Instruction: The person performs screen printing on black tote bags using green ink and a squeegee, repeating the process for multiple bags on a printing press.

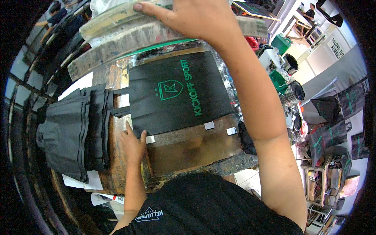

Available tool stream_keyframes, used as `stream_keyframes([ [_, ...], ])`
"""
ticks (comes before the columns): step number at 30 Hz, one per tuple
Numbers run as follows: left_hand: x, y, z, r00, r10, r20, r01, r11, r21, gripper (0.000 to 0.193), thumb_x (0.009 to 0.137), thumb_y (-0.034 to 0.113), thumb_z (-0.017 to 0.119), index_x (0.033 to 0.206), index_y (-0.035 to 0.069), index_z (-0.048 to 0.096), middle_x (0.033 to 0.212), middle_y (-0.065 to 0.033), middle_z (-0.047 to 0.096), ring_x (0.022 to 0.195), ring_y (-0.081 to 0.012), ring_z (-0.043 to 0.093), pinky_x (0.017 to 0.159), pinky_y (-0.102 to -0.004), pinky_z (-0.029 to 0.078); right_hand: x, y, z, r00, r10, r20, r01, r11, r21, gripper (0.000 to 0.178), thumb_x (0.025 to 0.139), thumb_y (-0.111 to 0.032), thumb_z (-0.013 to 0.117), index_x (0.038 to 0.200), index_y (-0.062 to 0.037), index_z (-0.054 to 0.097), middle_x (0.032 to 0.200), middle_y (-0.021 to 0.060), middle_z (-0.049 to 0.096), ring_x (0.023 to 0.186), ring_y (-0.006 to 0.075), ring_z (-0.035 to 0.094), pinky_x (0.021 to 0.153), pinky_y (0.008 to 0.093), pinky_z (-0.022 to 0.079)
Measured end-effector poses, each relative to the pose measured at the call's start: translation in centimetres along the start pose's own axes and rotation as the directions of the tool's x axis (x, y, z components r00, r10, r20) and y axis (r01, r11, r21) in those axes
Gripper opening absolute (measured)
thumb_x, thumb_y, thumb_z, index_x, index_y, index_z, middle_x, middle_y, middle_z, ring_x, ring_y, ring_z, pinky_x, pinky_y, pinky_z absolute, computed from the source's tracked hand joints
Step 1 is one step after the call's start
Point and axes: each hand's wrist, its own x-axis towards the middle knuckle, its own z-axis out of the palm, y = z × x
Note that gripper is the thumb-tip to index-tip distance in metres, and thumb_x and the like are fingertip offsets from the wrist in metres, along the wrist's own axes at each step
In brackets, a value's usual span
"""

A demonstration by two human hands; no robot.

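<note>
A black fabric bag (156, 113) lies flat on a brown printing board (184, 152), with a green shield emblem and green lettering on it. Its two handles (120, 111) point left. My left hand (135, 145) is at the bag's near left corner, fingers apart, thumb at the bag's edge beside a white tab (150, 139). My right arm reaches across to the far side. There my right hand (196, 17) grips the worn frame of a printing screen (113, 51), tilted up beyond the bag. The thumb stretches left along it; the other fingers are cut off by the top edge.
Stacked black bags (64, 137) lie to the left. At right stand paint cans (293, 94), a green jerrycan (281, 44) and other tubs. Printed black bags (327, 141) hang or lie beyond a wooden shelf (316, 180). Other people are in the background.
</note>
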Motion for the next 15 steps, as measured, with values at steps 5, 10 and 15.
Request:
stream_keyframes([
  [5,0.8,-0.6,1.6,0.996,-0.019,0.083,0.039,0.967,-0.251,0.082,0.087,0.016,0.076,0.158,0.000,0.038,0.124,-0.0333,0.062,0.118,-0.0480,0.060,0.105,-0.0508,0.048,0.9,0.2,-0.3,1.000,0.027,0.003,-0.027,0.999,-0.018,0.072,0.109,-0.067,0.032,0.110,-0.0067,0.070,0.092,0.0098,0.071,0.093,0.0193,0.067,0.103,0.0501,0.048],
  [10,2.4,0.4,0.6,0.986,0.164,-0.039,-0.165,0.896,-0.412,0.051,0.089,0.003,0.068,0.139,-0.002,0.061,0.128,-0.0281,0.067,0.125,-0.0397,0.063,0.112,-0.0436,0.045,-0.3,1.0,-0.4,0.999,-0.041,0.022,0.040,0.999,0.027,0.072,0.109,-0.066,0.030,0.114,-0.0064,0.070,0.096,0.0105,0.072,0.096,0.0198,0.067,0.104,0.0497,0.047],
  [15,9.3,-0.6,-5.2,0.968,0.208,-0.143,-0.252,0.758,-0.602,0.039,0.090,-0.004,0.064,0.128,-0.001,0.071,0.128,-0.0144,0.073,0.120,-0.0247,0.067,0.107,-0.0366,0.049,0.0,0.6,-1.2,0.995,-0.019,0.094,0.017,1.000,0.021,0.072,0.110,-0.065,0.029,0.121,-0.0056,0.069,0.103,0.0116,0.074,0.100,0.0207,0.068,0.105,0.0497,0.046],
])
